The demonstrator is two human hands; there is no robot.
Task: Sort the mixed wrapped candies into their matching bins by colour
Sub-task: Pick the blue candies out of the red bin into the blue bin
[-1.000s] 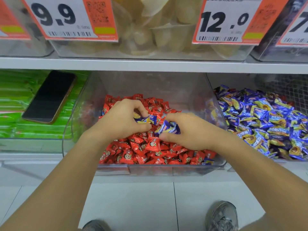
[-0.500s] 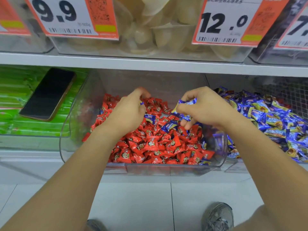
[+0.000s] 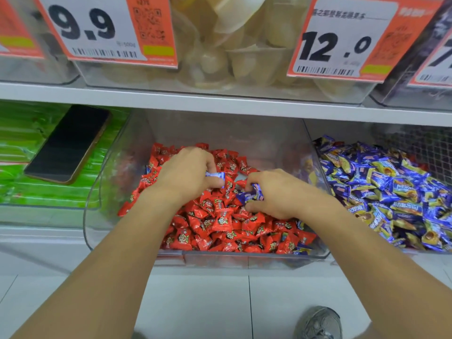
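A clear plastic bin (image 3: 102, 216) in the middle of the lower shelf holds a heap of red wrapped candies (image 3: 221, 223) with a few blue ones mixed in. Both hands are inside it. My left hand (image 3: 188, 174) pinches a blue candy (image 3: 216, 175) between thumb and fingers. Just to its right, my right hand (image 3: 276, 194) curls round another blue candy (image 3: 252, 195) over the red heap. The bin to the right is piled with blue and yellow wrapped candies (image 3: 386, 192).
A black phone (image 3: 68, 143) lies on green packets (image 3: 22, 133) in the left bin. The shelf above carries clear bins with pale goods and orange price tags (image 3: 110, 28). A few blue candies sit at the red bin's front right corner (image 3: 302, 249). A grey shoe (image 3: 318, 321) stands on the tiled floor.
My right hand, raised toward the blue bin half a second ago, has come back down onto the red heap and holds a blue candy. My left hand now pinches a blue candy too.
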